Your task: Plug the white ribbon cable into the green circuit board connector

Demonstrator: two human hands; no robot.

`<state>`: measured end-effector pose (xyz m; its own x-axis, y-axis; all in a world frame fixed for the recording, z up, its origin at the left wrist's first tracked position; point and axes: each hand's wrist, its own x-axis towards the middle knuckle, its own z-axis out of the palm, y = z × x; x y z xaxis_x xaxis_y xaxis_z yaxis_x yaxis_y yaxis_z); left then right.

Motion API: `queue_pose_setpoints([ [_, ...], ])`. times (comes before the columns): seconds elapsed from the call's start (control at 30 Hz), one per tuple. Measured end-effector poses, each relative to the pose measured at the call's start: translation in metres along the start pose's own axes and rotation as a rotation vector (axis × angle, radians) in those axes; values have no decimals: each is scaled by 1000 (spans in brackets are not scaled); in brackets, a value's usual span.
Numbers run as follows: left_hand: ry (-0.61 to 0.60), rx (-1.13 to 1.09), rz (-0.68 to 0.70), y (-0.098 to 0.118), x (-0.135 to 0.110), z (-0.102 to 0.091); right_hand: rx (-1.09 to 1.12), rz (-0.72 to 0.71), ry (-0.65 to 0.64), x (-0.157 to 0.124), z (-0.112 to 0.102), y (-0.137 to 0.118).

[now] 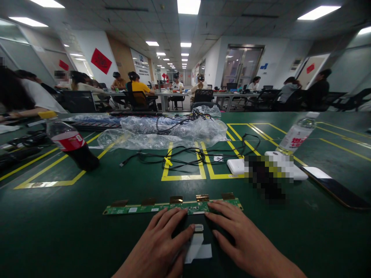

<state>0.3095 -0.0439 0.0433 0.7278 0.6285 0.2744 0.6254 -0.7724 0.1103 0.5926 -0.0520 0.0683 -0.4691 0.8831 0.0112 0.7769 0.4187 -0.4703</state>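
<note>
A long narrow green circuit board (139,209) lies across the green table, with several copper-coloured film tabs along its far edge. The fingertips of my left hand (164,235) rest at the board's near edge, left of its middle. Its fingers are stretched out, and the thumb touches a white flat ribbon cable (199,251). The cable's connector end (198,227) points towards the board. My right hand (237,231) has its fingers spread, the foremost fingertips touching the right part of the board. A gap separates the two hands, the cable lying between them.
Black cables (179,158) and clear plastic wrap (174,131) lie beyond the board. A cola bottle (71,143) leans at the left. To the right are a clear bottle (298,133), white box-like things (236,166) and a phone (336,187). Yellow tape marks the table; people sit further back.
</note>
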Motion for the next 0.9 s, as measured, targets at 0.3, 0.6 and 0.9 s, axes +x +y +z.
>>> queue_pose_setpoints([
  [0.3,-77,12,-42,2,3,7,-11,-54,-29,-2,-1,-1],
  [0.6,-111,-27,-82,6,9,-3,-50,-70,-34,0,-2,-2],
  [0.9,-85,-104,-47,1,10,-11,-36,-91,-7,-1,0,1],
])
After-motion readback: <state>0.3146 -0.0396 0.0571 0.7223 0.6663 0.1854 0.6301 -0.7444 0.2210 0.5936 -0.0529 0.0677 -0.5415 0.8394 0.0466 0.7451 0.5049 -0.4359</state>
